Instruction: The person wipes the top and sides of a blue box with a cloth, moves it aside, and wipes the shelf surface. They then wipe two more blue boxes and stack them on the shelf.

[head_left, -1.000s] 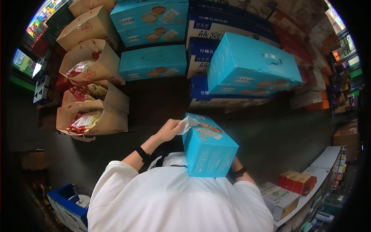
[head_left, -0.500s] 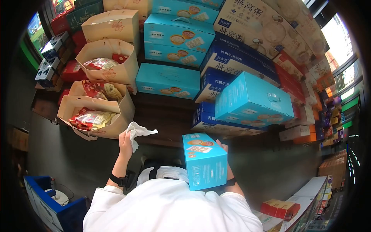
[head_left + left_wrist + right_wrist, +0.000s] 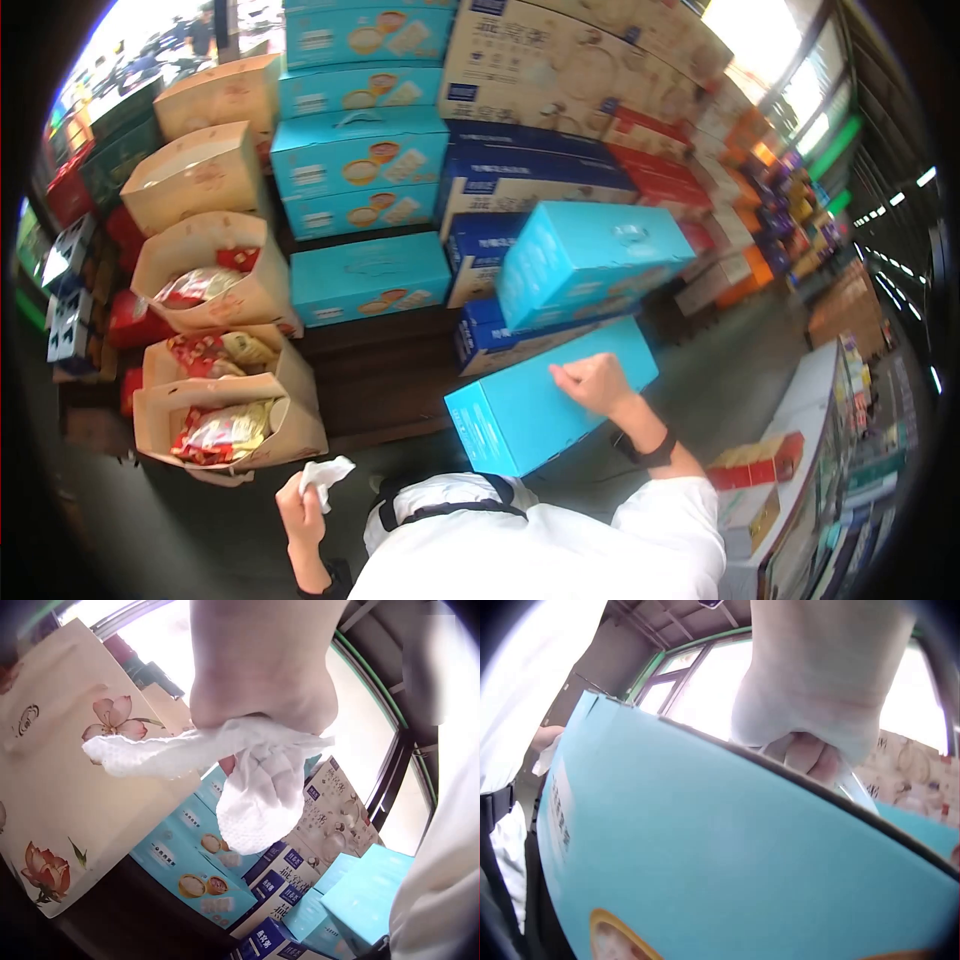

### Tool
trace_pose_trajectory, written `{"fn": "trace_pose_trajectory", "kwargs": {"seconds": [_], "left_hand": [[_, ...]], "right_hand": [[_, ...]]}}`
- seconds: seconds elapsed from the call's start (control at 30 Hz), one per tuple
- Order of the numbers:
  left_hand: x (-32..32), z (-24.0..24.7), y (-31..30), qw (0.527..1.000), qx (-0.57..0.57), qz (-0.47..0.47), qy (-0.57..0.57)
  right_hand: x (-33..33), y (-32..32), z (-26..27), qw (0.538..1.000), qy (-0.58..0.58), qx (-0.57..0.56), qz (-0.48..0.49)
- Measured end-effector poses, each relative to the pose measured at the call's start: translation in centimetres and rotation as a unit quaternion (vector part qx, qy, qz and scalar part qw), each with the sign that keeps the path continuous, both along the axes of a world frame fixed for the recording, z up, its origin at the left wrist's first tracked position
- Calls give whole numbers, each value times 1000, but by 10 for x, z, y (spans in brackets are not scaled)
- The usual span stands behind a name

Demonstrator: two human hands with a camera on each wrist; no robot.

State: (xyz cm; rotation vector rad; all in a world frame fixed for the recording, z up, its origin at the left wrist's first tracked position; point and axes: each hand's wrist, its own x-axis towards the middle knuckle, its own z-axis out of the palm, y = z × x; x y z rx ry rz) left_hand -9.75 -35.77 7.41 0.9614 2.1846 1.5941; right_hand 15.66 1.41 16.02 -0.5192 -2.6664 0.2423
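My right hand (image 3: pixel 603 385) grips the clear carry handle (image 3: pixel 859 791) on top of a turquoise carton (image 3: pixel 500 420). The carton hangs upright at an angle in front of my body, its near end pointing toward the lower left. Out to the left, my left hand (image 3: pixel 300 515) holds a crumpled white cloth (image 3: pixel 327 473) in its curled fingers. In the left wrist view the cloth (image 3: pixel 262 799) droops below the hand, with the fingers mostly hidden behind it. Another turquoise carton (image 3: pixel 590 265) stands on the blue-and-white boxes (image 3: pixel 490 335), just beyond the held one.
Paper gift bags (image 3: pixel 230 425) with red and gold packets line the left. Stacked turquoise cartons (image 3: pixel 370 285) stand on a dark low platform (image 3: pixel 375 385). A white counter (image 3: pixel 800 420) with red boxes (image 3: pixel 765 460) lies to the right.
The cloth was on the carton, then left it; my left hand has moved left and down. My right hand went from the carton's side to its handle, and the carton turned top up.
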Motion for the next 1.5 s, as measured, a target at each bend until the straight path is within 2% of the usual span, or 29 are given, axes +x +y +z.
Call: {"fn": "trace_pose_trajectory", "kwargs": {"seconds": [0.07, 0.17, 0.3, 0.4, 0.53, 0.7, 0.8, 0.9, 1.03, 1.33, 1.43, 1.47, 1.5], "left_hand": [[-3, 6, -7, 999, -28, -15, 11], [-6, 11, 3, 997, -40, -34, 53], [-10, 21, 22, 993, -56, -65, 85], [-4, 25, 42, 990, -45, -73, 111], [18, 21, 48, 991, -23, -71, 112], [48, 12, 44, 991, -39, -28, 128], [72, 1, 48, 985, 12, 33, 167], [98, -5, 41, 990, -51, 85, 97], [130, -15, 44, 988, -85, 106, 76], [162, -17, 73, 988, -106, 93, 56], [153, -11, 89, 988, -94, 54, 111], [148, -7, 97, 988, -99, 54, 108], [143, 0, 105, 988, -79, 25, 131]], "right_hand": [[24, 9, 59, 997, 4, 79, -20], [37, 26, 124, 994, -6, 100, -51], [40, 40, 176, 993, 29, 96, -67], [40, 68, 216, 986, 51, 143, -68], [31, 109, 244, 971, 77, 222, -49], [6, 174, 235, 941, 57, 334, -8], [-8, 206, 220, 939, 38, 341, -12], [-21, 238, 202, 948, 30, 317, 0], [-36, 254, 188, 952, 18, 306, 8], [-26, 253, 188, 972, -21, 232, -16], [-9, 238, 191, 983, -40, 178, -35], [-1, 235, 189, 983, -43, 174, -34], [7, 235, 186, 980, 10, 199, 19]]}}
